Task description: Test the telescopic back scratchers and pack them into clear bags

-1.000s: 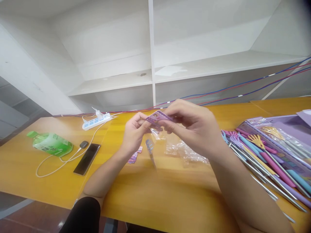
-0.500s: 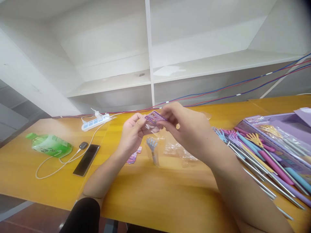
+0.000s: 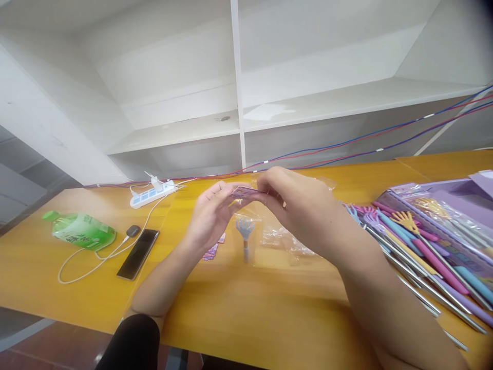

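A small purple printed card (image 3: pixel 243 192) is pinched between both hands, tipped so that I see it nearly edge-on. My left hand (image 3: pixel 212 213) grips its left end, with fingers closed. The right end is held by the closed fingers of my right hand (image 3: pixel 298 205). Just below hangs a clear plastic bag (image 3: pixel 251 252) with a blue claw-headed back scratcher (image 3: pixel 245 228) inside, claw up; its upper edge is hidden behind the fingers. More purple cards (image 3: pixel 211 252) lie on the table beside my left wrist.
Several colourful back scratchers (image 3: pixel 419 252) lie at the right, against a purple box (image 3: pixel 393 192). Crumpled clear bags (image 3: pixel 287 239) rest behind my right hand. Leftward are a phone (image 3: pixel 137 254), a green bottle (image 3: pixel 82 231), an earbud case (image 3: pixel 133 231) and a power strip (image 3: pixel 153 194).
The card has tilted from showing its printed face to nearly edge-on. The bagged back scratcher now hangs more upright. Both hands have stayed in about the same place.
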The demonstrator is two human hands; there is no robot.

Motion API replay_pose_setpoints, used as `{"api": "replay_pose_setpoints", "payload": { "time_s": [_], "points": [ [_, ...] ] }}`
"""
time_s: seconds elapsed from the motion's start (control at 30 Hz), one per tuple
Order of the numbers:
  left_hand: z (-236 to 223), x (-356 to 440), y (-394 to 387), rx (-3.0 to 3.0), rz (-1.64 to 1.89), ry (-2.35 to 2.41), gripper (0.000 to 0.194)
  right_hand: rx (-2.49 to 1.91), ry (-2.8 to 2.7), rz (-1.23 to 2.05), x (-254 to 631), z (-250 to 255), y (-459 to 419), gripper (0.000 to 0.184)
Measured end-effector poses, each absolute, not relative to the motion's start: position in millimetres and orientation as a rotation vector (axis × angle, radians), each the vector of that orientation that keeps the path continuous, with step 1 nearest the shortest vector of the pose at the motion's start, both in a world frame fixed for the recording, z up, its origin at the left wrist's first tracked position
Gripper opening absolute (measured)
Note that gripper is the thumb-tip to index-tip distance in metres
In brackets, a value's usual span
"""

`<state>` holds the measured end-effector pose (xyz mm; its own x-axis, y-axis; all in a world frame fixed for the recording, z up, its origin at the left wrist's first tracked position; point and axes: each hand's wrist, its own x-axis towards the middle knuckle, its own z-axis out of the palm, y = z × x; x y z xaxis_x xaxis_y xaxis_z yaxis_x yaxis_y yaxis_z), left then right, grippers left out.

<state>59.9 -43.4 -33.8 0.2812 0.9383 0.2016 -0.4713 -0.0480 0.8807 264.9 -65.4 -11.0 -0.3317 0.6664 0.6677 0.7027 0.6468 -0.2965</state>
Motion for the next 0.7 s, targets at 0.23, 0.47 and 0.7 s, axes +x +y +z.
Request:
{"api": "replay_pose_setpoints", "payload": {
  "time_s": [0.23,0.47,0.7],
  "points": [
    [-30.8,60.8,-43.9,1.077,1.247,0.533,0.028,-0.991,-2.067,-0.206,267.4,-13.8,-65.0,0.011],
    [-31.9,61.1,-48.2,1.106,1.307,0.553,0.024,-0.929,-2.051,-0.314,267.7,-13.3,-70.5,0.01],
    [-31.8,63.0,-50.8,1.137,1.333,0.553,0.023,-0.931,-2.135,-0.326,270.4,-12.3,-73.6,0.02]
  ]
}}
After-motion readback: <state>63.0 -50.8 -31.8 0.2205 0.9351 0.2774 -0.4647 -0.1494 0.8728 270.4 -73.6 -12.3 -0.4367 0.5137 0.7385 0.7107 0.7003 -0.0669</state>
